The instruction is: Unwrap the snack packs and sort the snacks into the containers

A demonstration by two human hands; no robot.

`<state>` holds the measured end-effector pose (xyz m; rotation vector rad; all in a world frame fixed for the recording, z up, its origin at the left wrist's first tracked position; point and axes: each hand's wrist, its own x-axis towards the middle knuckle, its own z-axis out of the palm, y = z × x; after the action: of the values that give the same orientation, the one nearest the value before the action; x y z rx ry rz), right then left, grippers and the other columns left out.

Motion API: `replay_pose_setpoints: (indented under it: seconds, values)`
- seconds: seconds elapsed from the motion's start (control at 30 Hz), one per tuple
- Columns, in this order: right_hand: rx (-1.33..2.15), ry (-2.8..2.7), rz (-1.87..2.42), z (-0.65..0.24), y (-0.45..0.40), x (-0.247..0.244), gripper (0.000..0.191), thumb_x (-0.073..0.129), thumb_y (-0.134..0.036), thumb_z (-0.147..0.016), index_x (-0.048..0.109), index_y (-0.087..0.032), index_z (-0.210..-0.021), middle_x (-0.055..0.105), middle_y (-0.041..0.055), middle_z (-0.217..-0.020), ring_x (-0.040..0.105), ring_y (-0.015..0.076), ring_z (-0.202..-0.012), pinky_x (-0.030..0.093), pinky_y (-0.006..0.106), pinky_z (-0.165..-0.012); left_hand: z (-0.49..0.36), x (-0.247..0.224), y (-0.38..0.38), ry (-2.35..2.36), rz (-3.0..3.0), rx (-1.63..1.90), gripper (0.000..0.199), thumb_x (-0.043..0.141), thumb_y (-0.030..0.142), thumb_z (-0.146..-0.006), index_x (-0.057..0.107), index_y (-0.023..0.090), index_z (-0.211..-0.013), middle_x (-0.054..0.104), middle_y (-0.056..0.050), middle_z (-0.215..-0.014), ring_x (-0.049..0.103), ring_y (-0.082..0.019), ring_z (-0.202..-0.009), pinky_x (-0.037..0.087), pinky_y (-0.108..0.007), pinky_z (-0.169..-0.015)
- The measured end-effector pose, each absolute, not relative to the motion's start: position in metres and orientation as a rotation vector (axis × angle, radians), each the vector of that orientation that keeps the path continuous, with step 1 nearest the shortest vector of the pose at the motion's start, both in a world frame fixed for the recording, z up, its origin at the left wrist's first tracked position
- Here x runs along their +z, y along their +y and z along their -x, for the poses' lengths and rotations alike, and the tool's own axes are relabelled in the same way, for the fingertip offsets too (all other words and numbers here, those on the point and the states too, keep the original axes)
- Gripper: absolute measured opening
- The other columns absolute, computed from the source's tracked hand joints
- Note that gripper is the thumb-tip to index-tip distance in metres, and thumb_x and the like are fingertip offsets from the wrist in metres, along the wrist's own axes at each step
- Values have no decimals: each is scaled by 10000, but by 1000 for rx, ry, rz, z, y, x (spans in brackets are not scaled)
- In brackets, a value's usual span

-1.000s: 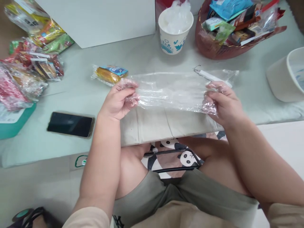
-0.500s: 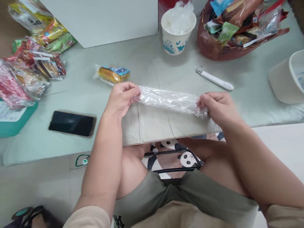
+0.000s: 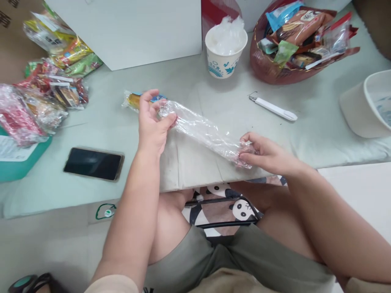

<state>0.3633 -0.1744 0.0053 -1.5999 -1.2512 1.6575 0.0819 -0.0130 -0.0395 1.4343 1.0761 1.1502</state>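
clear plastic film (image 3: 204,132) runs slantwise between the two bare hands, above the near part of the pale green tablecloth (image 3: 189,89). the left hand (image 3: 155,118) holds its upper end in a narrow grip between thumb and fingers; the right hand (image 3: 261,154) holds the crumpled lower end, thumb and fingers closed on it.

partly hidden behind the left hand lies a wrapped snack (image 3: 133,101), yellow and blue. a dark phone (image 3: 93,163) rests face up to the left of the left forearm. beyond the film, a printed paper cup (image 3: 224,65) stands upright, with crumpled clear plastic (image 3: 227,36) rising above its rim. to the right of the cup, a dark red bowl (image 3: 265,71) bears assorted packets (image 3: 305,30). a white cutter (image 3: 275,110) lies in front of the bowl, apart from both hands, and a white tub (image 3: 354,108) stands at far right. at far left, packaged snacks (image 3: 39,108) lie heaped beside and over a teal container (image 3: 18,169).
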Motion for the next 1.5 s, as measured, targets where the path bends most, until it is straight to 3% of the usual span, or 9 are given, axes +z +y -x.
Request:
replay_pose_setpoints:
  seconds: [0.1,0.3,0.5,0.8,0.97,1.03,1.2,1.37,1.5]
  values:
    - [1806,-1232,1531,-357,-176,5,575,765,-373,-777,522,-219,-1275,715,-7,-813,661,168,-716,532,292,-669,-87,-38,-13,1070,-1343,1285,607,926,350,-713,551,345,-1190,552,2,-1275,633,-141,-1036,584,-253,-743]
    - [2187,-1383,1240,-346,-179,6,258,684,-400,-891,717,-152,-955,737,42,-846,677,136,-757,550,264,-734,-99,-41,-15,1229,-1444,1334,205,828,365,-782,723,189,-792,512,-71,-1390,692,-163,-968,651,-322,-797]
    - [2433,-1382,861,-335,-185,3,242,629,-303,-950,749,-113,-1041,713,22,-744,659,99,-704,514,213,-666,-100,-43,-16,1216,-1742,1159,116,743,328,-840,795,226,-858,567,-70,-1465,666,-286,-1201,656,-426,-920]
    - [2045,-1000,558,-348,-193,9,284,689,-397,-961,769,-220,-1168,655,-5,-681,596,98,-629,469,247,-641,-98,-42,-22,1016,-2147,936,388,762,429,-814,728,232,-1147,431,-104,-1629,603,-321,-1331,598,-444,-1029]
    - [1756,-961,569,-364,-188,18,377,660,-487,-932,632,-505,-1308,521,-66,-579,503,109,-511,429,264,-577,-109,-32,-39,969,-2347,652,186,664,320,-879,740,177,-788,652,-129,-1351,679,-215,-1012,583,-404,-970]
    - [1613,-924,746,-372,-183,17,486,616,-518,-940,492,-569,-1407,496,-73,-579,464,128,-476,422,280,-548,-113,-24,-48,905,-2310,601,229,667,309,-858,722,182,-676,688,-103,-1273,657,-225,-1060,563,-409,-995]
    - [1321,-824,1272,-383,-170,3,639,535,-558,-956,334,-415,-1545,551,-67,-605,415,133,-452,310,272,-477,-120,5,-71,633,-1963,407,230,745,363,-805,759,214,-631,661,-65,-1342,646,-260,-1231,491,-446,-1144]
    - [966,-1260,1841,-370,-167,-5,282,502,-422,-996,670,-202,-1048,554,5,-627,517,162,-608,400,316,-642,-124,28,-96,403,-1645,498,401,785,524,-838,716,240,-564,599,-12,-1495,583,-321,-1394,475,-542,-1195]
    - [938,-1737,1783,-350,-171,-3,374,434,-411,-1003,575,-192,-735,589,67,-701,529,194,-678,384,339,-671,-124,30,-102,513,-1591,789,449,721,686,-836,743,281,-643,624,24,-1423,503,-302,-1479,501,-556,-1192]
